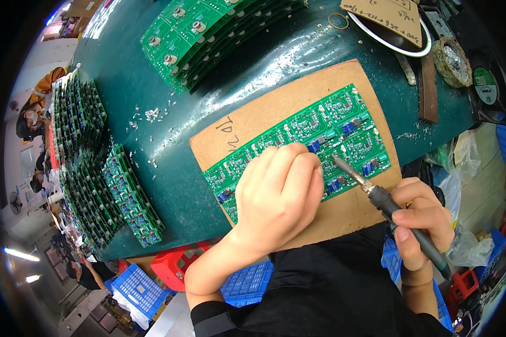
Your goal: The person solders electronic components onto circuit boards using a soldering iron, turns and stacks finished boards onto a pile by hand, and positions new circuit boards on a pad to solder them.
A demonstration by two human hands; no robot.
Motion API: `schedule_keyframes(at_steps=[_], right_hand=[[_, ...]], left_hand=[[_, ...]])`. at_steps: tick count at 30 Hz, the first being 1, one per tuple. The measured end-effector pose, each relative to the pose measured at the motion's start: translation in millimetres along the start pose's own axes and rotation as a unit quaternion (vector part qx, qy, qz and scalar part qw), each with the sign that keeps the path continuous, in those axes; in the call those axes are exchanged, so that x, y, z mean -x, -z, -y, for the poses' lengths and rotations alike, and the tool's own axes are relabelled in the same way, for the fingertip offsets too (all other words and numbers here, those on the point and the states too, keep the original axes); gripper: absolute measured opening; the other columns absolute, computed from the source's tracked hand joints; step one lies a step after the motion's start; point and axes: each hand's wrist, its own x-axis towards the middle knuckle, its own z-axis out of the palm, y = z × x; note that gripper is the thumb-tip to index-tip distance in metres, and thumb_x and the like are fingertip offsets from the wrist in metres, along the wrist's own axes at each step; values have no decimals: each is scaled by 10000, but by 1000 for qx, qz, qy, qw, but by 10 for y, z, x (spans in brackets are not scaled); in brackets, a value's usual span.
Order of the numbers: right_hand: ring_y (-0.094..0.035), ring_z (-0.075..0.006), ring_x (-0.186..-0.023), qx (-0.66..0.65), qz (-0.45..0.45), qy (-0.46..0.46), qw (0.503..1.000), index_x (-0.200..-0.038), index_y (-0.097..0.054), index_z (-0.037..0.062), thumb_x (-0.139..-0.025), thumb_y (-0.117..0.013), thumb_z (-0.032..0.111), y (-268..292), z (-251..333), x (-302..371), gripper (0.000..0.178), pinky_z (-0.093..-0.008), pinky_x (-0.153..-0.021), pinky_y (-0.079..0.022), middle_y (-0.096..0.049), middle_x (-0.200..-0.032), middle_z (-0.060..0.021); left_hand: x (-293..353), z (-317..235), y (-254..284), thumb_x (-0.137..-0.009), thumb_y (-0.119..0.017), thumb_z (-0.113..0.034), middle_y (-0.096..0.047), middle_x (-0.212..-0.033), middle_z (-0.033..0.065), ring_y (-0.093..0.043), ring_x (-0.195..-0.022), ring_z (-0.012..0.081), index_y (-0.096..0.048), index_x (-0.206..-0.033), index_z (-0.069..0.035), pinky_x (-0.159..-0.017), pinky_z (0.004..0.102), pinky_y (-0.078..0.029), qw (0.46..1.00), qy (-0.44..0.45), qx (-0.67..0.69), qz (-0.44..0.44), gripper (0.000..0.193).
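A green circuit board with blue and black parts lies slanted on a brown cardboard sheet. My right hand grips a soldering iron by its dark handle. The iron's metal tip points up and left, at or just above the board right of its middle. My left hand rests over the board's middle, fingers curled and pressed together close to the tip. Whatever those fingers pinch is hidden behind the knuckles. Part of the board is covered by this hand.
A stack of green boards stands at the back of the green table. More board stacks line the left edge. Small metal clippings are scattered about. At the far right are a white-rimmed bowl and a solder spool.
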Motion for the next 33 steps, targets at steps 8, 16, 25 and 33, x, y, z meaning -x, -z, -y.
schedule_keyframes(at_steps=[8,16,25,33], right_hand=[[-552,-255,-609,-21,47,-10,999,-918,-636,-13,-786,-633,56,63,-51,-103,149,-394,-600,-470,-493,-540,-56],[-557,-254,-609,-31,7,-16,999,-926,-636,-17,-775,-637,45,17,-25,-44,163,-384,-590,-466,-498,-549,-56],[-551,-255,-627,-35,-14,-8,999,-920,-628,-4,-793,-632,69,47,-8,-30,146,-397,-609,-463,-485,-549,-54],[-518,-266,-812,-36,-75,-103,991,-922,-585,29,-819,-649,184,176,34,-2,197,-419,-812,-430,-562,-804,-157]], left_hand=[[-74,-30,13,-710,-723,9,-611,-836,66,-596,-715,248,-621,-825,-62,-636,348,-479,997,-24,-65,42,168],[-86,-26,56,-701,-705,9,-605,-819,56,-589,-695,247,-606,-801,-63,-631,359,-479,997,-23,-54,58,158],[-146,-65,160,-747,-683,-5,-626,-846,61,-621,-748,254,-623,-829,-62,-666,360,-498,991,-16,-79,108,116],[-13,-32,239,-714,-650,11,-601,-910,99,-604,-775,239,-642,-960,-28,-697,353,-493,996,9,-18,92,250]])
